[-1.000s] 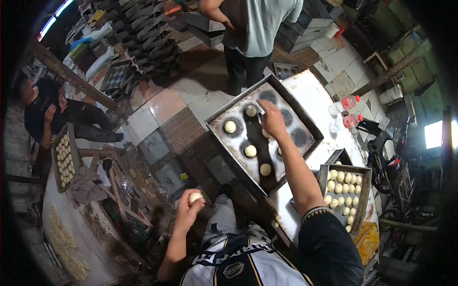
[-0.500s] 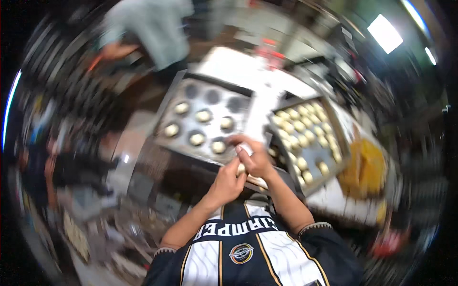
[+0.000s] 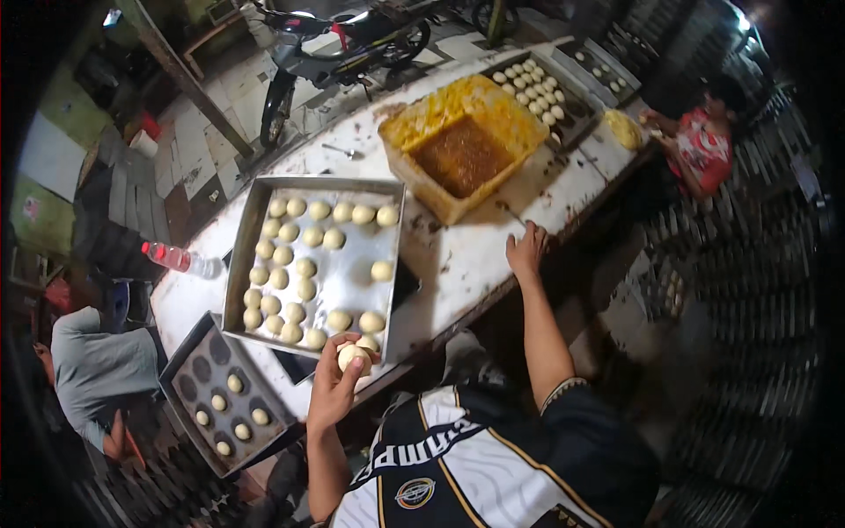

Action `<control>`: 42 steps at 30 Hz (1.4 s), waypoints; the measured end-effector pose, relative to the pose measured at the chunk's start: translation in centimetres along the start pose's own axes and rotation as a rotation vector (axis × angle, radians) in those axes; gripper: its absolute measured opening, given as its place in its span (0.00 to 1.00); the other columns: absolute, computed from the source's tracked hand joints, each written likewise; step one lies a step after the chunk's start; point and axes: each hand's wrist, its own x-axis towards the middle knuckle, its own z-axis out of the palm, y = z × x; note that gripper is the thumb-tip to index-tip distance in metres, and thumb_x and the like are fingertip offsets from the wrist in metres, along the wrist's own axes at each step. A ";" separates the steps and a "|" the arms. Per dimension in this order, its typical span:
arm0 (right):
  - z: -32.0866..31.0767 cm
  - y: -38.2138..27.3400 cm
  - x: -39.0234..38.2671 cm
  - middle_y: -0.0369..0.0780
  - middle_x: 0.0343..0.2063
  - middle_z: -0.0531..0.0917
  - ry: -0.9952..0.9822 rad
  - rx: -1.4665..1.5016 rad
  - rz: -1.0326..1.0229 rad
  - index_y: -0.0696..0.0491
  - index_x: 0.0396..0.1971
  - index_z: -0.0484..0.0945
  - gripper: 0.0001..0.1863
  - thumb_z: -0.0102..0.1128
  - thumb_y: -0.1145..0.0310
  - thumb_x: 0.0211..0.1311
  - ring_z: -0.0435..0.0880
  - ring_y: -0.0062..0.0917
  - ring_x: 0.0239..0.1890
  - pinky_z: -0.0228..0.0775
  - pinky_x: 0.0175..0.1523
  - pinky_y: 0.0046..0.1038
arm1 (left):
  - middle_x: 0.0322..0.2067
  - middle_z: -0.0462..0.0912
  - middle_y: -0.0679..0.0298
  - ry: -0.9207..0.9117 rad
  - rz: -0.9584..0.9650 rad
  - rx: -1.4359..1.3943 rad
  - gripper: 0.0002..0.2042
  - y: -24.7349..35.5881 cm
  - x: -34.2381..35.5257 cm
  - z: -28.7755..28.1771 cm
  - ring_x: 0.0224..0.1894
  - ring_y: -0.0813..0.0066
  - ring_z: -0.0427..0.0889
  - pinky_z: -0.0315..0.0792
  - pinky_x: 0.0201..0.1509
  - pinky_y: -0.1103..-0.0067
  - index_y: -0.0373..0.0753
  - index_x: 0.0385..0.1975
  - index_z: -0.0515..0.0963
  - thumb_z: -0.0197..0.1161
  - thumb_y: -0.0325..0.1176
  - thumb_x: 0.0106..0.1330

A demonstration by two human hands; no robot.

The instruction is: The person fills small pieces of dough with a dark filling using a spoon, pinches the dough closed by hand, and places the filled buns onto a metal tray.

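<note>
Pale dough ball [image 3: 354, 355] pinched in left hand [image 3: 335, 390] at near edge of metal tray [image 3: 249, 231] (rows of dough balls), right hand [image 3: 526, 251] spread flat on table [image 3: 458, 264], yellow tub [image 3: 465, 145] further back.

The scene was dim overall, the white table [image 3: 475, 255] brightest, while fisheye bending and dark vignetting swallowed the edges.

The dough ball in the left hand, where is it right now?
Head view, lower centre: the dough ball sits in the left hand, over the near edge of the metal tray of dough pieces.
</note>
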 end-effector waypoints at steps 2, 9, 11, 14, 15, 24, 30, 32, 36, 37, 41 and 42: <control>2.9 3.9 2.1 0.50 0.50 0.75 -0.090 0.008 -0.077 0.57 0.50 0.76 0.15 0.63 0.69 0.67 0.70 0.49 0.59 0.64 0.61 0.48 | 0.48 0.84 0.60 0.029 -0.009 0.023 0.14 0.1 3.5 3.0 0.48 0.78 0.80 0.73 0.54 0.81 0.35 0.57 0.73 0.61 0.32 0.76; 4.2 9.0 3.8 0.48 0.43 0.80 -0.123 0.466 -0.092 0.60 0.52 0.75 0.12 0.55 0.72 0.74 0.80 0.45 0.43 0.73 0.48 0.43 | 0.49 0.84 0.60 0.003 -0.103 -0.232 0.16 1.3 12.1 11.3 0.51 0.77 0.83 0.74 0.56 0.80 0.35 0.60 0.72 0.61 0.27 0.74; 0.1 5.9 6.3 0.48 0.38 0.81 -0.117 0.530 -0.098 0.60 0.50 0.77 0.10 0.55 0.72 0.75 0.81 0.45 0.38 0.74 0.43 0.40 | 0.48 0.83 0.61 0.099 -0.145 -0.120 0.16 1.0 13.5 12.2 0.51 0.78 0.82 0.74 0.56 0.80 0.35 0.59 0.73 0.61 0.28 0.75; -8.8 -3.0 13.8 0.46 0.31 0.83 -0.021 0.637 -0.435 0.58 0.45 0.82 0.08 0.58 0.74 0.72 0.84 0.43 0.33 0.75 0.35 0.35 | 0.48 0.83 0.65 0.204 -0.212 0.066 0.10 -0.3 14.6 11.8 0.50 0.81 0.79 0.71 0.56 0.84 0.36 0.52 0.79 0.61 0.28 0.75; -10.9 -5.4 16.7 0.47 0.32 0.84 -0.175 0.571 -0.547 0.58 0.45 0.82 0.08 0.58 0.74 0.71 0.85 0.43 0.35 0.76 0.37 0.36 | 0.48 0.84 0.64 0.192 -0.163 0.045 0.11 -0.9 14.8 11.6 0.50 0.80 0.79 0.72 0.55 0.83 0.36 0.54 0.77 0.61 0.28 0.75; -2.3 -14.1 26.4 0.51 0.32 0.86 -0.771 -0.235 -1.244 0.59 0.29 0.86 0.08 0.57 0.76 0.57 0.89 0.47 0.36 0.82 0.44 0.43 | 0.49 0.83 0.58 0.169 -0.175 -0.158 0.20 0.1 16.1 12.5 0.49 0.77 0.82 0.75 0.51 0.82 0.36 0.63 0.68 0.62 0.26 0.74; 1.2 -16.1 26.4 0.49 0.29 0.88 -0.755 -0.275 -1.410 0.56 0.25 0.88 0.10 0.57 0.73 0.59 0.91 0.42 0.35 0.84 0.40 0.41 | 0.47 0.83 0.62 0.324 -0.180 -0.337 0.14 -2.2 13.3 12.5 0.47 0.80 0.81 0.74 0.53 0.81 0.34 0.57 0.75 0.63 0.27 0.74; 1.9 -16.1 26.3 0.49 0.29 0.88 -0.786 -0.297 -1.424 0.56 0.26 0.87 0.10 0.57 0.73 0.60 0.91 0.42 0.36 0.84 0.41 0.41 | 0.46 0.84 0.62 0.346 -0.247 -0.335 0.12 -1.6 13.0 12.2 0.46 0.80 0.80 0.74 0.54 0.80 0.34 0.54 0.75 0.63 0.28 0.74; 2.5 -16.0 26.5 0.49 0.31 0.89 -0.888 -0.358 -1.459 0.56 0.28 0.87 0.09 0.58 0.73 0.60 0.91 0.42 0.38 0.84 0.43 0.42 | 0.43 0.85 0.63 0.378 -0.221 -0.102 0.15 -3.1 12.2 12.3 0.46 0.78 0.81 0.74 0.55 0.80 0.36 0.56 0.72 0.64 0.28 0.74; 2.6 -16.0 26.5 0.49 0.31 0.89 -0.889 -0.358 -1.462 0.56 0.28 0.87 0.09 0.58 0.73 0.60 0.91 0.42 0.38 0.84 0.43 0.42 | 0.43 0.85 0.63 0.394 -0.163 -0.158 0.14 -3.2 12.0 12.5 0.47 0.79 0.81 0.73 0.55 0.80 0.35 0.55 0.74 0.65 0.28 0.73; 2.6 -16.1 26.4 0.50 0.33 0.89 -0.969 -0.417 -1.520 0.56 0.30 0.87 0.08 0.59 0.73 0.60 0.91 0.43 0.40 0.84 0.44 0.42 | 0.42 0.85 0.64 0.428 -0.232 -0.358 0.14 -2.1 11.9 13.2 0.47 0.80 0.80 0.73 0.53 0.82 0.35 0.53 0.75 0.68 0.27 0.71; 2.7 -16.0 26.4 0.50 0.35 0.89 -0.998 -0.439 -1.517 0.57 0.31 0.87 0.08 0.59 0.73 0.60 0.90 0.43 0.40 0.84 0.45 0.42 | 0.42 0.85 0.64 0.432 -0.235 -0.360 0.14 -2.2 12.0 13.3 0.47 0.80 0.80 0.73 0.53 0.82 0.35 0.53 0.75 0.68 0.27 0.71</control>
